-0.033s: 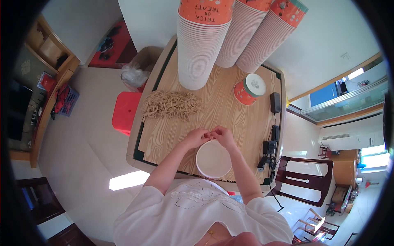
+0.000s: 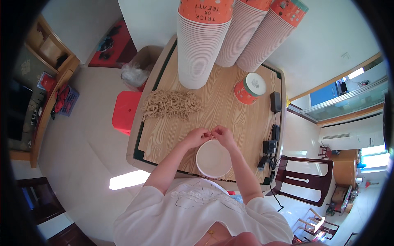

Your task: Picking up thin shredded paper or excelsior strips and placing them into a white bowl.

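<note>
A round white paper bucket stands near the table's front edge, its open mouth facing up. At its far rim my left hand and my right hand meet, fingertips nearly touching. Both hands are closed in a pinch; what lies between the fingers is too small to make out. Beyond them to the left is a loose heap of tan cord pieces. A single orange bucket with a green band and a white round face stands at the far right.
Tall stacks of nested white buckets with orange printed sides, a near stack and two behind, rise at the table's back. Black power adapters and cables lie along the right edge. A red stool stands left, a dark wooden chair right.
</note>
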A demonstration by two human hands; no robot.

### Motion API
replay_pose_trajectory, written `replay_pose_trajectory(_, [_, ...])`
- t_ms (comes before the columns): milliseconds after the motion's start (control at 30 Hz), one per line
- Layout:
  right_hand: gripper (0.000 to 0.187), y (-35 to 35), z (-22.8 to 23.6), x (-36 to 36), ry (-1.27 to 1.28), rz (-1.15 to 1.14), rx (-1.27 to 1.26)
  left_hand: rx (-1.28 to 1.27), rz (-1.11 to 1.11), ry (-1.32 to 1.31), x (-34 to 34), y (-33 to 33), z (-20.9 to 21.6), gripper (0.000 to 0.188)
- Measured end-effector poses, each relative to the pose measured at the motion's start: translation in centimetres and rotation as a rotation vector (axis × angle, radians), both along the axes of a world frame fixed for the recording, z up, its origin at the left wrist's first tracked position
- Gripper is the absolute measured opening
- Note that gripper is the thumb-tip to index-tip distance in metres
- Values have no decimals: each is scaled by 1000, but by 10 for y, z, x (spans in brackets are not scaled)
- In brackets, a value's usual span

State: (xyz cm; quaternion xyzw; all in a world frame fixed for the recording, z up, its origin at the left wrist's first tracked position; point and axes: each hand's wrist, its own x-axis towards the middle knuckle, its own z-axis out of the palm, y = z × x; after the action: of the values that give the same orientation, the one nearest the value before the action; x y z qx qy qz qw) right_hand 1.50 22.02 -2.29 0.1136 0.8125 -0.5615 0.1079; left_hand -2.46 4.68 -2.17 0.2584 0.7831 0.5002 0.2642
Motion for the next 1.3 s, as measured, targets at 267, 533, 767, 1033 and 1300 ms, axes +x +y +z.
replay_pose_trajectory(267, [11,-12,29,8,59,51,173,230,237,-576,2,-1,-17,13])
replay_pose_trajectory(533, [13,-26,48,15,115,19,251,308,369,-953,1,-4,-12,14])
replay_pose_trajectory(767, [12,-28,46,17,210,3,325,285,405,-983,0,-3,-5,15])
replay_pose_trajectory(1033, [12,-28,42,15,227,5,336,248,409,-918,-2,-3,4,16])
replay_pose_trajectory(1300, [13,-28,39,14,212,8,346,224,390,-802,-1,-4,-2,12])
